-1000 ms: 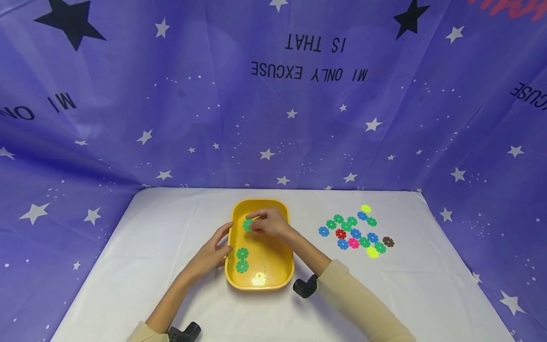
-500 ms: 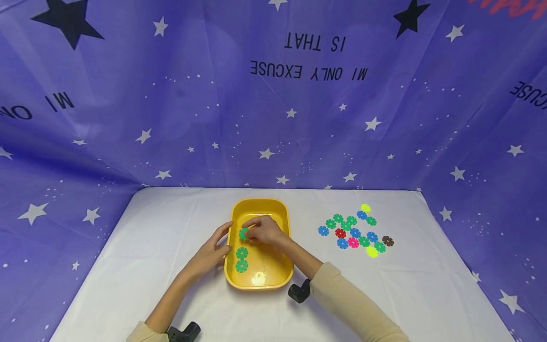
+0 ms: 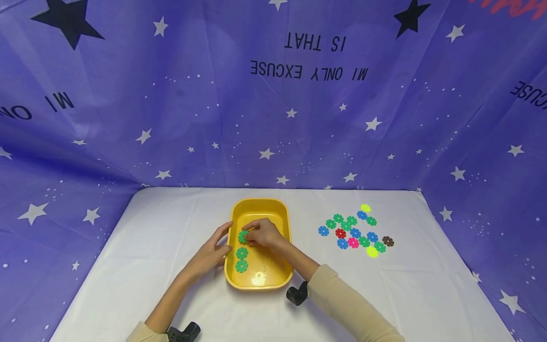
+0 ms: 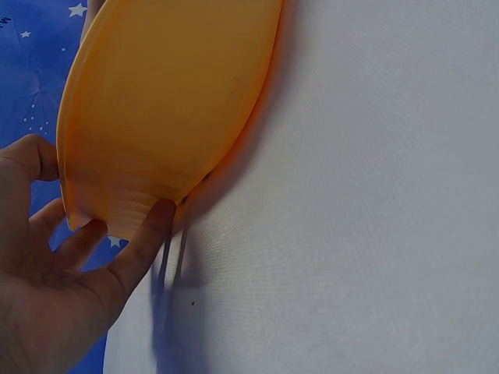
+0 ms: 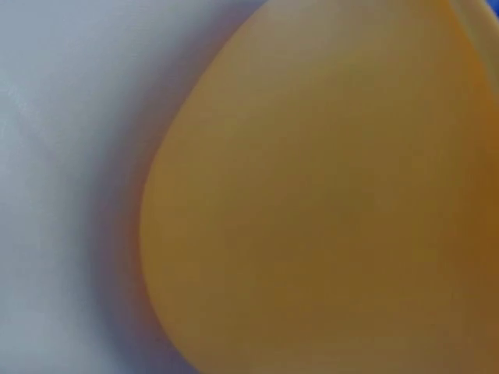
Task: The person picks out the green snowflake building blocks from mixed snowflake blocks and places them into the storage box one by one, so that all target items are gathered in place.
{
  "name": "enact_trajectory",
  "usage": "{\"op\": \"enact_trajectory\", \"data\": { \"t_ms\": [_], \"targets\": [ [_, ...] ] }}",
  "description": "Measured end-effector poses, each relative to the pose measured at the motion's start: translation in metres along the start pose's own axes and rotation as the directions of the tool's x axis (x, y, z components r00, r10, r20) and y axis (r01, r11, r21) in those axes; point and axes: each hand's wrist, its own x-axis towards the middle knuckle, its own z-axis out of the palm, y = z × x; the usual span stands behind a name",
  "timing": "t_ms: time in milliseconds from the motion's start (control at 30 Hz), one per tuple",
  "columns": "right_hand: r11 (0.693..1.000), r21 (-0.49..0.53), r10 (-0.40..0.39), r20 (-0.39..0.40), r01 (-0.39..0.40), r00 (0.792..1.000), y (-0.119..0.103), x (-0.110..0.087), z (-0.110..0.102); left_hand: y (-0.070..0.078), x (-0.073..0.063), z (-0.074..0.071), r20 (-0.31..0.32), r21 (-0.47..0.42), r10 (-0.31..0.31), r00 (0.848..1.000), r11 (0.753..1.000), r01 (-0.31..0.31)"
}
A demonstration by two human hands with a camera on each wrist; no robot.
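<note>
My left hand (image 3: 209,254) holds the left side of a yellow plastic tray (image 3: 267,288), thumb and index finger at its rim. In the left wrist view, fingertips (image 4: 164,209) touch the tray's outer wall. Inside the tray, my right hand (image 3: 264,233) pinches a green snowflake disc (image 3: 243,236) near the left wall. Just nearer to me, two green snowflake discs (image 3: 241,259) lie joined in a line; whether the pinched disc touches them is unclear. The right wrist view is filled with the tray's blurred outer wall (image 5: 312,202); the right hand itself is hidden there.
Right of the tray, several loose snowflake discs lie on the white tablecloth (image 3: 427,294), among them a red disc (image 3: 340,233), a brown disc (image 3: 388,241) and a pink disc (image 3: 353,242). A purple star-patterned curtain (image 3: 239,118) stands around the table's back and sides.
My right hand has moved toward me with the green snowflake disc, close to the two joined discs. My left hand and the tray stay almost in place.
</note>
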Motion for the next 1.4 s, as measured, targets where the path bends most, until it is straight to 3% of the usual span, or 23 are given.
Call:
{"op": "enact_trajectory", "data": {
  "t_ms": [1400],
  "targets": [
    [0.993,-0.111,-0.043,-0.039,0.038,0.998,0.0052,-0.0019,0.0095,-0.0001,0.0001,0.0012,0.007,-0.031,0.003,1.0,1.0,-0.002]
  ]
}}
